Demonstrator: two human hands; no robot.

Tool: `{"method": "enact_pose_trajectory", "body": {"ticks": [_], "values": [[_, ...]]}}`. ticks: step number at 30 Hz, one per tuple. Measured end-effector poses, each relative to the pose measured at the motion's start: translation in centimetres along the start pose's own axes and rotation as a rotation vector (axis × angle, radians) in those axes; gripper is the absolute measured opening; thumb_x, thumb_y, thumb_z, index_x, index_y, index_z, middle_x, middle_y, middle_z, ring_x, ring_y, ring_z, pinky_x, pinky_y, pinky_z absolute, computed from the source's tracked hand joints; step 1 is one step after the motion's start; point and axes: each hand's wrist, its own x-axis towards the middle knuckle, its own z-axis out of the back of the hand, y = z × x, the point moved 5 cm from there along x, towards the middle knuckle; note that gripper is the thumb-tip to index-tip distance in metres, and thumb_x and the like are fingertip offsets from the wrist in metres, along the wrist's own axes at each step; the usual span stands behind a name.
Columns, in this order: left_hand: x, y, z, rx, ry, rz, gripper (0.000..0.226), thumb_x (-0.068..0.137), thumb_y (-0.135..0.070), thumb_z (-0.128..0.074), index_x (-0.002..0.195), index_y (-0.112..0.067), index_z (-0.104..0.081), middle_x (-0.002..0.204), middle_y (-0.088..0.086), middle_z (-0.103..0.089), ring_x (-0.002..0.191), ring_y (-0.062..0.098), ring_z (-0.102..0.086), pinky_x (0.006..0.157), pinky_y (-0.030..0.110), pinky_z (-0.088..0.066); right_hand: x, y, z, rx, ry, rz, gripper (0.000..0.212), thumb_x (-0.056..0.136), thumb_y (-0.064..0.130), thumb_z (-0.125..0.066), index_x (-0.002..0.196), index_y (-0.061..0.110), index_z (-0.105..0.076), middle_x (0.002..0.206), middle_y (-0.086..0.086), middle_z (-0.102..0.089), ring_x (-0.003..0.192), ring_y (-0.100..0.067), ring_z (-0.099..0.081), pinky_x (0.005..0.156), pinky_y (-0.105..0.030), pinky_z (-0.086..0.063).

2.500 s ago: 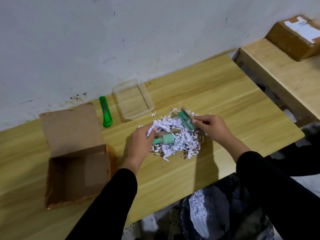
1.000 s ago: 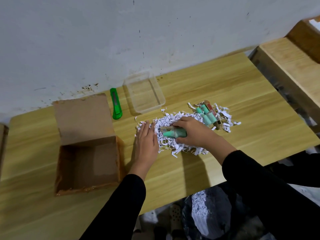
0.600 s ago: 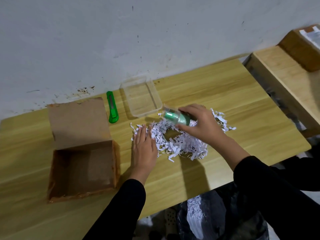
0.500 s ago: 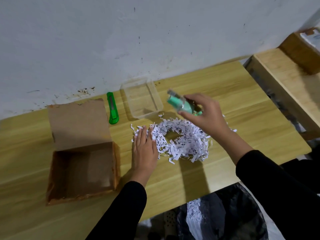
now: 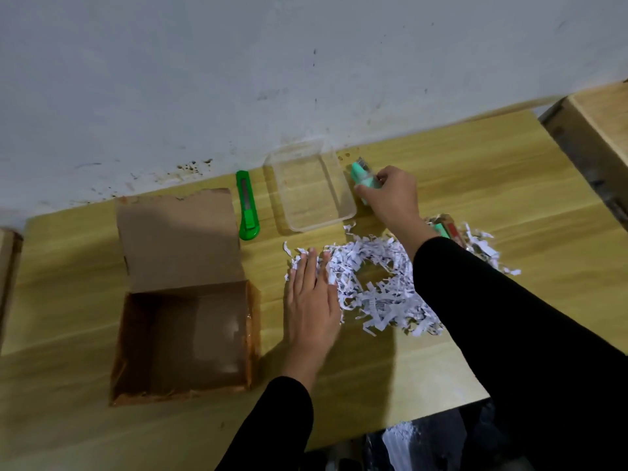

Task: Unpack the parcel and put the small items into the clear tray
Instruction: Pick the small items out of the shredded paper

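My right hand (image 5: 390,193) grips a small mint-green bottle (image 5: 364,176) just past the right rim of the clear tray (image 5: 341,188), which stands near the wall with nothing in it. My left hand (image 5: 311,297) lies flat, fingers straight, on the left edge of a heap of white shredded paper (image 5: 377,290). More small items (image 5: 448,229), green and red, lie in shreds behind my right forearm, partly hidden. The brown cardboard parcel box (image 5: 185,338) stands open at the left.
A green utility knife (image 5: 247,205) lies between the box flap and the tray. A second wooden table (image 5: 598,130) stands at the right. A dark bag holding shredded paper (image 5: 401,447) sits below the table's front edge.
My right hand lifted the mint-green bottle out of the shredded paper and carried it back to the tray's right rim. My left hand stayed flat on the paper's edge.
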Motion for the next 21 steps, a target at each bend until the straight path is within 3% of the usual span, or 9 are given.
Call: {"method": "enact_pose_trajectory", "body": {"ticks": [2, 6, 10, 12, 14, 17, 19, 21], "values": [[0.0, 0.0, 0.0, -0.006, -0.006, -0.001, 0.059, 0.092, -0.036, -0.011, 0.147, -0.020, -0.026, 0.156, 0.002, -0.023, 0.145, 0.015, -0.014, 0.116, 0.027, 0.002, 0.6, 0.2, -0.5, -0.030, -0.009, -0.013, 0.043, 0.074, 0.030, -0.074, 0.102, 0.000, -0.062, 0.103, -0.017, -0.066, 0.091, -0.029, -0.062, 0.076, -0.035, -0.053], [0.1, 0.1, -0.2, -0.009, -0.016, 0.005, 0.055, 0.094, -0.034, -0.016, 0.145, -0.018, -0.029, 0.154, 0.001, -0.027, 0.144, 0.015, -0.019, 0.116, 0.027, 0.001, 1.3, 0.1, -0.8, -0.011, 0.046, -0.074, 0.046, 0.078, 0.032, -0.071, 0.108, 0.000, -0.060, 0.112, -0.018, -0.063, 0.098, -0.029, -0.061, 0.085, -0.040, -0.054], [0.4, 0.2, 0.2, -0.086, -0.043, 0.033, 0.055, 0.092, -0.035, -0.019, 0.138, -0.018, -0.044, 0.149, 0.001, -0.039, 0.140, 0.018, -0.030, 0.117, 0.029, -0.010, 0.6, 0.0, 0.3, 0.001, 0.109, -0.046, 0.050, 0.084, 0.026, -0.066, 0.125, 0.001, -0.053, 0.127, -0.016, -0.059, 0.111, -0.026, -0.057, 0.085, -0.027, -0.045], [0.6, -0.1, 0.9, -0.112, -0.066, 0.054, 0.056, 0.089, -0.036, -0.019, 0.133, -0.018, -0.049, 0.143, 0.002, -0.046, 0.137, 0.020, -0.034, 0.116, 0.033, -0.017, -0.2, -0.2, 1.9, 0.021, 0.095, -0.008, 0.049, 0.086, 0.021, -0.062, 0.129, 0.001, -0.050, 0.132, -0.016, -0.056, 0.118, -0.026, -0.054, 0.090, -0.027, -0.043], [0.7, -1.0, 2.3, -0.124, -0.156, 0.044, 0.050, 0.086, -0.033, -0.027, 0.123, -0.014, -0.056, 0.134, 0.006, -0.053, 0.130, 0.025, -0.042, 0.110, 0.033, -0.021, -1.2, -1.0, 3.8, 0.050, 0.061, 0.045, 0.044, 0.086, 0.018, -0.061, 0.125, 0.001, -0.054, 0.130, -0.017, -0.057, 0.118, -0.027, -0.053, 0.096, -0.031, -0.042], [1.3, -4.0, 3.4, -0.135, -0.239, -0.060, 0.043, 0.084, -0.028, -0.036, 0.116, -0.010, -0.057, 0.127, 0.010, -0.056, 0.123, 0.026, -0.043, 0.105, 0.037, -0.027, -3.0, -3.9, 7.4, 0.039, -0.046, 0.121, 0.030, 0.085, 0.014, -0.060, 0.113, 0.003, -0.062, 0.117, -0.017, -0.063, 0.108, -0.029, -0.057, 0.092, -0.035, -0.044], [2.0, -6.9, 2.7, -0.190, -0.158, -0.174, 0.045, 0.086, -0.030, -0.035, 0.121, -0.009, -0.054, 0.130, 0.010, -0.054, 0.125, 0.025, -0.041, 0.106, 0.043, -0.034, -4.3, -6.4, 9.3, 0.020, -0.098, 0.115, 0.025, 0.085, 0.012, -0.060, 0.108, 0.003, -0.064, 0.110, -0.018, -0.064, 0.103, -0.030, -0.059, 0.088, -0.035, -0.045], [2.3, -10.5, 1.0, -0.204, 0.040, -0.308, 0.053, 0.091, -0.036, -0.029, 0.135, -0.011, -0.044, 0.143, 0.009, -0.044, 0.136, 0.024, -0.033, 0.113, 0.045, -0.028, -5.5, -8.7, 10.0, -0.029, -0.053, 0.120, 0.025, 0.085, 0.013, -0.062, 0.107, 0.003, -0.065, 0.108, -0.019, -0.063, 0.101, -0.031, -0.059, 0.087, -0.033, -0.045]]}}
